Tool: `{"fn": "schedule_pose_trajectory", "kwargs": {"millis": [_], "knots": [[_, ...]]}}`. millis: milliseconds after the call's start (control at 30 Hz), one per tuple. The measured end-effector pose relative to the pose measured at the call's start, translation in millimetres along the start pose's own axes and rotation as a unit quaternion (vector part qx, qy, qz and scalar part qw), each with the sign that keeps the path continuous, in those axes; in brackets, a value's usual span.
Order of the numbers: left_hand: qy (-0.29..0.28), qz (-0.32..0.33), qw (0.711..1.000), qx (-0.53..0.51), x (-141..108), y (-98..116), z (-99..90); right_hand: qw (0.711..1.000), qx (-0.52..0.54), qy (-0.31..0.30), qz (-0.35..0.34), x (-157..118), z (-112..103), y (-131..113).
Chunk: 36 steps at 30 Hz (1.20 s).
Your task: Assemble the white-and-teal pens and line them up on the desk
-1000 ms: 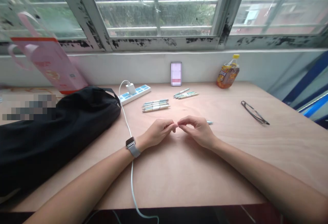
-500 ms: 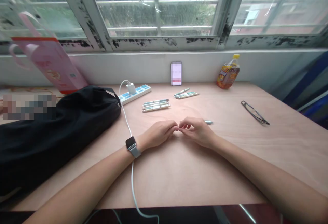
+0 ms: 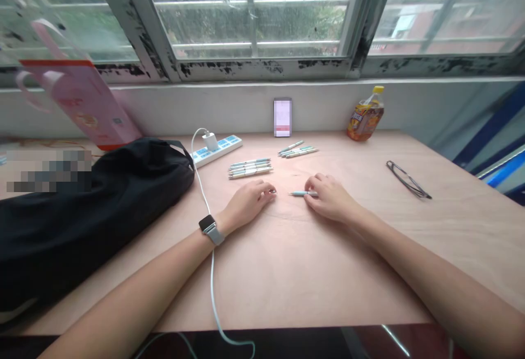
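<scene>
Fingers (image 3: 324, 184) loosely curled on the desk (image 3: 369, 271), the two hands apart.
The right hand (image 3: 330, 197) lies with its fingers over the back end of a pale blue pen (image 3: 301, 193), whose tip points toward the left hand (image 3: 250, 203); how firmly it is held, I cannot tell. A small shiny bit (image 3: 272, 190), too small to name, sits at the left fingertips. Toward the desk's back edge lie two groups of pens (image 3: 249, 168), beside a white power strip (image 3: 215, 151) with a charger (image 3: 210, 141). A white cable (image 3: 212, 288) runs under the left wrist's watch (image 3: 210, 229) and over the front edge. A black bag (image 3: 82, 206) lies along the left side; glasses (image 3: 408, 179) lie toward the right edge.
</scene>
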<state>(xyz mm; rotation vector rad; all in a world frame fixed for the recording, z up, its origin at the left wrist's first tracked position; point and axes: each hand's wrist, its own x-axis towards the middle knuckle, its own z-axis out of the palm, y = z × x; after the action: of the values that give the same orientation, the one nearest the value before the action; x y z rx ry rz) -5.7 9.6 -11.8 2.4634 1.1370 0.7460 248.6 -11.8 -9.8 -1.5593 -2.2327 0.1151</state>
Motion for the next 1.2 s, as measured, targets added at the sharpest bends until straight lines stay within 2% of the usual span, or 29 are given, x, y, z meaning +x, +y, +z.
{"fn": "schedule_pose_trajectory", "kwargs": {"millis": [67, 200, 300, 733, 967, 1200], "knots": [[-0.005, -0.003, 1.000, 0.007, 0, 0, 0.4, 1.000, 0.021, -0.010, 0.003, 0, 2, 0], [-0.011, 0.003, 1.000, 0.009, -2, 3, 1.7, 0.994, 0.100, 0.002, -0.047, -2, 5, -7], [-0.006, 0.008, 1.000, 0.005, -2, 3, 2.5, 0.990, 0.122, 0.003, -0.063, -4, 6, -10], [-0.026, 0.019, 0.999, 0.001, -2, 3, 1.5, 0.989, 0.137, -0.011, -0.051, -4, 5, -11], [-0.041, 0.064, 0.997, 0.006, -3, 7, 0.5, 0.984, 0.133, -0.018, -0.119, -5, 3, -11], [-0.055, 0.084, 0.995, 0.016, -3, 7, -1.6, 0.984, 0.124, 0.019, -0.128, -6, 5, -11]]}}
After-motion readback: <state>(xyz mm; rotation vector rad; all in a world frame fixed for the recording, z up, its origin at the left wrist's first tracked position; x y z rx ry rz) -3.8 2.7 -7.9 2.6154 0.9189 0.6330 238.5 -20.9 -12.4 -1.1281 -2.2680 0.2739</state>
